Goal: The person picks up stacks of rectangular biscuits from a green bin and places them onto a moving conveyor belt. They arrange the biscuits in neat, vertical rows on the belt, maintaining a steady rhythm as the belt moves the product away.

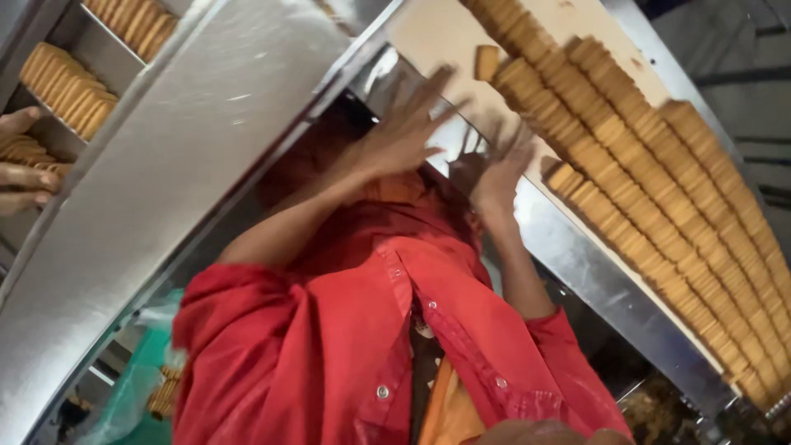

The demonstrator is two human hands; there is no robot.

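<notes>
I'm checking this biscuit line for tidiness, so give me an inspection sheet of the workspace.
Surface: pale belt with a steel edge.
Job's things: long rows of tan biscuits stacked on edge; one loose biscuit apart.
Clutter: green plastic bag with biscuits, lower left.
Grippers: left hand and right hand spread open, blurred, reaching toward the rows; neither holds anything.
Cables: nothing seen.
Surroundings: wide steel panel; a tray of biscuits; another person's fingers at far left.
</notes>
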